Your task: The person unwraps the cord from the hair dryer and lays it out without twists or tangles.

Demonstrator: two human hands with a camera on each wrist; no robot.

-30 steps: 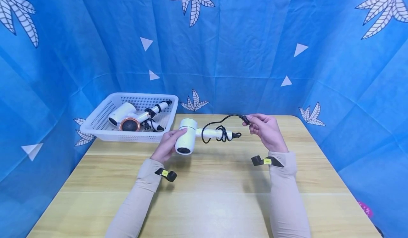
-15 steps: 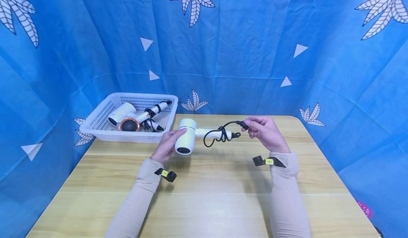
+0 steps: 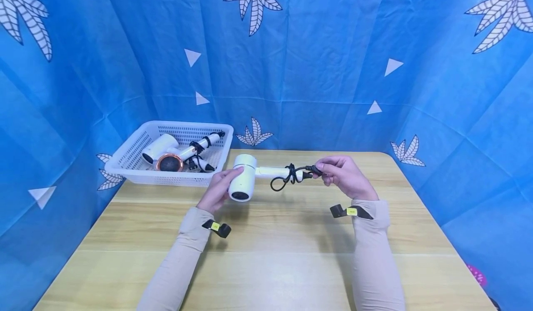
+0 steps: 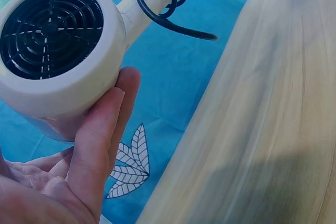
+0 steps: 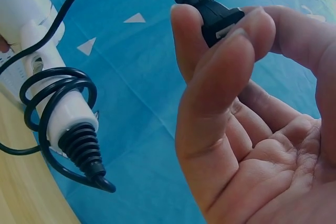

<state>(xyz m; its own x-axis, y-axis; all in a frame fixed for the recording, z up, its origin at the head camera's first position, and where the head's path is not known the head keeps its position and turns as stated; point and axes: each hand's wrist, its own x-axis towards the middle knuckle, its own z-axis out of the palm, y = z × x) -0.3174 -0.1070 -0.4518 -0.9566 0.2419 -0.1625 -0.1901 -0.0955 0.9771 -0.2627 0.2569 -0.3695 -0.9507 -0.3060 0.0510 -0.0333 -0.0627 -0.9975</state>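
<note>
A white hair dryer (image 3: 243, 181) is held above the table, its handle pointing right. My left hand (image 3: 217, 190) grips the dryer's barrel, thumb on the near side; in the left wrist view the fingers (image 4: 97, 129) lie along the barrel below the black grille (image 4: 51, 32). The black cord (image 5: 58, 93) is looped round the handle near its ribbed end. At the cord's free end, my right hand (image 3: 347, 177) pinches the black plug (image 5: 215, 19) between thumb and fingertips, just right of the handle's end.
A white perforated basket (image 3: 158, 177) stands at the back left of the wooden table (image 3: 266, 264). Several white hair dryers (image 3: 160, 148) lie in it, one with a copper-rimmed end (image 3: 169, 163). A blue patterned curtain (image 3: 325, 70) encloses the back and sides.
My right hand has moved the plug down and slightly left toward the handle's end. The loose cord arc has sunk and tightened into smaller loops. The left hand and dryer stay nearly still.
</note>
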